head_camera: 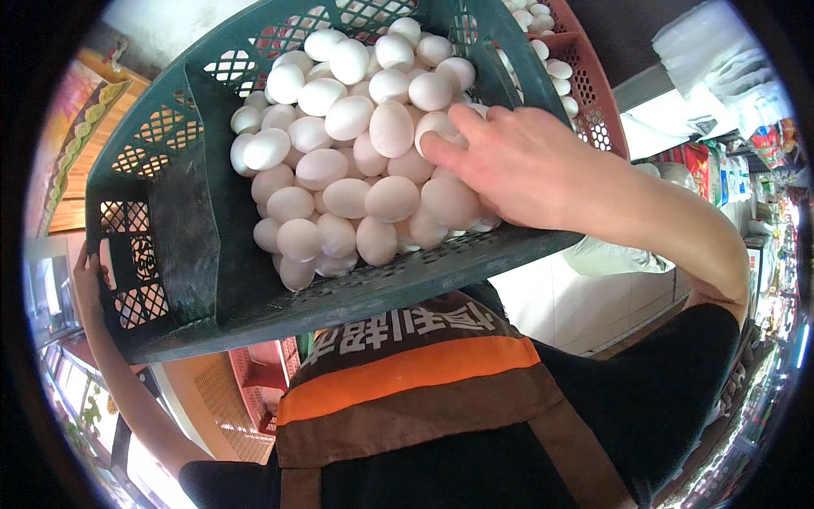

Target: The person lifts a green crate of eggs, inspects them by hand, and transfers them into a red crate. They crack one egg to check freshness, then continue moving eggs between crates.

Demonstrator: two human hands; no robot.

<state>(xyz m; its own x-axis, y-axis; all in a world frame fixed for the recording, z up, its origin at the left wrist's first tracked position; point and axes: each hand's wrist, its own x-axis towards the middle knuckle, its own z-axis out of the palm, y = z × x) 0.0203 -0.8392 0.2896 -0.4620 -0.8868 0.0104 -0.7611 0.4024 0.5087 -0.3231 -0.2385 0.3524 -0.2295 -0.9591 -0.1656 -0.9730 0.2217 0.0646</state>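
A dark green plastic crate (216,254) fills the upper middle of the view, with a heap of white eggs (346,197) in its larger compartment. The narrow compartment on its left side has lattice walls. My left hand (92,280) grips the crate's left end wall by its handle opening. My right hand (509,162) lies over the right side of the heap, its thumb and index finger touching one egg (435,129). Its other fingers are partly hidden, so I cannot tell whether it holds that egg.
A red plastic crate (582,83) with more eggs sits beyond the green one at the upper right. Another red crate (264,382) shows below. Plastic bags (712,57) hang at the upper right, near shelves of packaged goods (769,146). Below the crate is my brown-and-orange apron (407,382).
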